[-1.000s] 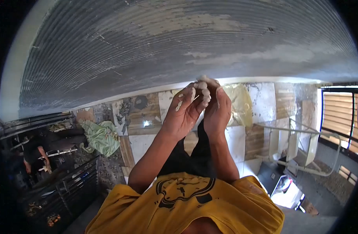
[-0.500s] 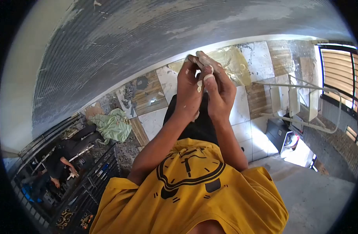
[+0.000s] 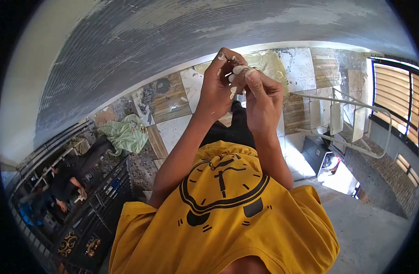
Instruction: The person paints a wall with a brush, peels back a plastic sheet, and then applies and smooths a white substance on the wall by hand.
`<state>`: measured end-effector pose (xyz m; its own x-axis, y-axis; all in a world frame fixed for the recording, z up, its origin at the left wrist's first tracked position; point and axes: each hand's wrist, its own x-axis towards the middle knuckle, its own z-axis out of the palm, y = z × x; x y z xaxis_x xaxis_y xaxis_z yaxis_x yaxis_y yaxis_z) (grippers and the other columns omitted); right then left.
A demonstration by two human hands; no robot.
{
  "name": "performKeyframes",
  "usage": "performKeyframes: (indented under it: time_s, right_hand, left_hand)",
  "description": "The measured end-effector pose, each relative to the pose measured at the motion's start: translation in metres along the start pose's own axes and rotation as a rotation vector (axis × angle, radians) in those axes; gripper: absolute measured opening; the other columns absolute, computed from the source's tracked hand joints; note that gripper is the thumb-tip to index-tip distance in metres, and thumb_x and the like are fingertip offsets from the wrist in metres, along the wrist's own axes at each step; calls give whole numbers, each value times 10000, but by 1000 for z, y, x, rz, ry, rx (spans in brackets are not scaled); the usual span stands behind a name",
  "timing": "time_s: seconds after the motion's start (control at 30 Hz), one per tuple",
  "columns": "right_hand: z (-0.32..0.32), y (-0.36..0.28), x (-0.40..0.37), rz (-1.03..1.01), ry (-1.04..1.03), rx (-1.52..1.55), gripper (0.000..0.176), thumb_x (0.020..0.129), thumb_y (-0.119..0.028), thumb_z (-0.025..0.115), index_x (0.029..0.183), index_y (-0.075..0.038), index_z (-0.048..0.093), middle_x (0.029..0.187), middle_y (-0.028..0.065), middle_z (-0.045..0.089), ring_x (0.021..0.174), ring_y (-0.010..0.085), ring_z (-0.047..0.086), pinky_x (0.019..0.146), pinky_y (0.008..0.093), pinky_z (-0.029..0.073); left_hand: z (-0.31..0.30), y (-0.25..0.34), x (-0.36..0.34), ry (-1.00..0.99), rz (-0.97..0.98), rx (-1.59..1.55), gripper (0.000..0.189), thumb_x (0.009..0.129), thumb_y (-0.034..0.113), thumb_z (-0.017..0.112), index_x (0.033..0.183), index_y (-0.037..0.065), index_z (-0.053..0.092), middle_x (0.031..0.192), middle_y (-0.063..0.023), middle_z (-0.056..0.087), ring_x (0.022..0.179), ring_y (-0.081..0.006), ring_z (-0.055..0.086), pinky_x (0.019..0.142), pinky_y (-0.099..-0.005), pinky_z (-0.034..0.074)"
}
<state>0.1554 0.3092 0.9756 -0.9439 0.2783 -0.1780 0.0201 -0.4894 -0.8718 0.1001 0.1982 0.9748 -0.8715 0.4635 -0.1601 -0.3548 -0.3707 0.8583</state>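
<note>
White paste (image 3: 239,69), looser clasp

Eased slightly apart at the palms since half a second ago, and met near the fingertips: left hand (image 3: 216,84) curled into an open hook, right hand (image 3: 265,100) with thumb bent in beside coated fingers. Probably means working at the fingertips now, rather than palm against palm. Impossible to tell whether pinching a lump or merely touching smeared skin. Paste mostly on the fingers, between the two hands, raised beyond the yellow shirt (image 3: 223,194) and before the grooved wall (image 3: 100,64). Beneath, yellowish sheet (image 3: 272,66) on tiles (image 3: 173,132); off leftward, green cloth (image 3: 127,134); rightward, ladder (image 3: 336,119).
</note>
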Motion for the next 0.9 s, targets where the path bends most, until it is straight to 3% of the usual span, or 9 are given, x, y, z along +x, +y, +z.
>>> performKeyframes:
  time_s: [0.03,0.1,0.17,0.47,0.53,0.7,0.8,0.83,0.9]
  right_hand:
    - [2,-3,1,6,-7,20,243,1007,-133,629,1004,93,718,957,123,705,883,185,642,823,321,496]
    - [8,-7,3,20,-33,36,239,1010,-130,622,976,85,721,949,121,707,869,179,636,813,325,494]
    - [19,-11,6,-2,20,63,314,1014,-210,632,923,69,744,798,81,685,739,137,585,746,297,487]
    - [15,-9,29,175,10,402,206,996,-117,634,912,38,740,864,102,705,772,157,618,788,309,510]
    - [8,-13,34,38,8,263,153,969,-108,682,933,30,739,867,109,705,761,150,621,753,288,512]
    - [6,-16,28,-171,-7,-235,209,976,-133,688,838,23,698,741,51,670,643,90,575,618,251,476]
    - [13,-19,22,-139,-42,-262,261,978,-133,688,764,7,641,661,4,602,573,73,532,539,240,425]
    - [13,-14,22,-155,-18,-278,264,1024,-130,606,805,10,654,604,7,529,556,70,497,512,271,435]
    - [18,-6,23,-258,-3,-454,259,1031,-134,591,837,25,657,676,30,558,609,78,525,552,270,455]
  left_hand:
    - [0,1,0,12,12,-1,217,945,36,687,1063,76,509,926,20,537,795,-62,520,688,-232,459]
    - [0,1,2,56,223,400,109,1004,145,653,1025,107,553,897,28,542,780,-59,528,653,-222,448]
    - [-2,6,1,89,247,422,112,965,84,668,1021,79,572,892,11,558,767,-70,529,656,-232,447]
    - [-10,19,1,171,571,600,155,902,51,726,1045,58,667,955,-27,581,777,-104,543,667,-265,456]
    - [-15,15,-1,252,593,489,80,954,89,696,1003,32,669,914,-25,600,758,-77,542,645,-249,461]
    - [-22,18,-11,345,349,209,234,1051,177,583,880,21,617,754,-10,592,637,-39,516,550,-213,426]
    - [-22,23,-15,275,138,161,268,1061,180,559,850,18,592,756,-7,577,623,-36,509,526,-220,409]
    - [-32,13,-14,193,118,17,285,1071,179,538,841,16,579,776,-10,569,643,-41,509,546,-234,410]
    - [-26,2,-5,264,146,2,239,1072,174,529,913,12,605,854,-25,601,730,-62,559,618,-242,456]
